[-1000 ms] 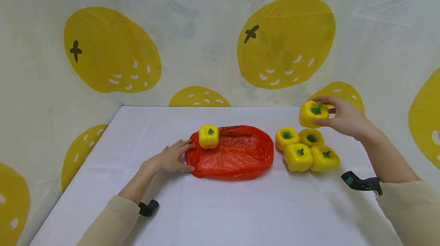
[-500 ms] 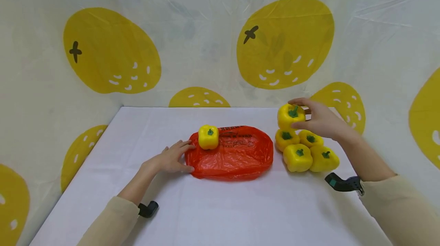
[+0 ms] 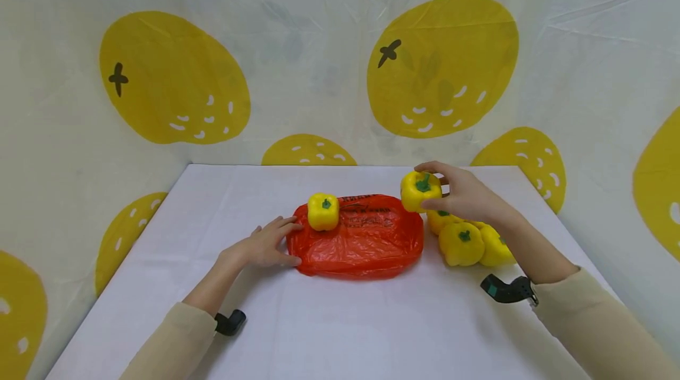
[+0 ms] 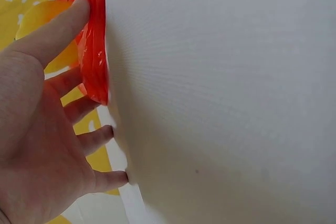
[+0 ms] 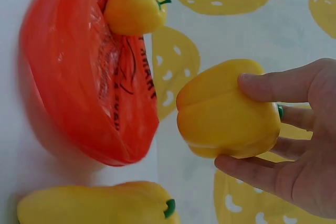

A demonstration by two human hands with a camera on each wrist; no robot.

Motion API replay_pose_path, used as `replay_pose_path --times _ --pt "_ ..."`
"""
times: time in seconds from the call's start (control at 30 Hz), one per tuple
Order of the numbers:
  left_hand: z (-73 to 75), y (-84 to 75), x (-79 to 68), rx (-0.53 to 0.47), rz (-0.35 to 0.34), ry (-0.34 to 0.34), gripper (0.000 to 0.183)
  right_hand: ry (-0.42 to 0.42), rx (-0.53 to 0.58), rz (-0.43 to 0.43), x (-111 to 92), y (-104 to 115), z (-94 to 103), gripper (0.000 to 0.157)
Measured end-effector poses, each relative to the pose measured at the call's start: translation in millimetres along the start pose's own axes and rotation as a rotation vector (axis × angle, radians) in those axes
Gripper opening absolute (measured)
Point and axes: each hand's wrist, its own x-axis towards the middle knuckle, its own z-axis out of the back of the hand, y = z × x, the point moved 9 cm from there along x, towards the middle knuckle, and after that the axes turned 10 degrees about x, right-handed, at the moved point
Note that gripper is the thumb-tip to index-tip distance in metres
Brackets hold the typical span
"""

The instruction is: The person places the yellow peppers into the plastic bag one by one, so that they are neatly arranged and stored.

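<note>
Gripping 1 smooth, lobed pepper [image 3: 414,196], right hand [image 3: 468,192] hovers.

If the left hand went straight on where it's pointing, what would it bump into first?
The red bag, which the left hand seems to touch; next, probably the yellow pepper on it.

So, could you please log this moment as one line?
left hand: touches red bag; right hand: holds yellow pepper aloft; on bag: one pepper; beside bag: pepper cluster
</note>
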Motion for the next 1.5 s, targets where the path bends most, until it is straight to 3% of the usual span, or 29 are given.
replay_pose_path --times 0.87,1.1,1.5 --pt "1.9 -3.2 -1.8 -0.005 0.000 -0.001 0.078 0.114 0.015 0.112 16 29 -98.8 0.064" --pt "2.5 -4.0 -2.4 -0.008 -0.005 0.003 0.079 0.102 -0.019 0.122 14 35 -117.0 0.066" --pt "0.1 -0.9 -0.3 -0.002 0.013 -0.002 0.078 0.114 0.015 0.155 18 43 -141.9 0.066"
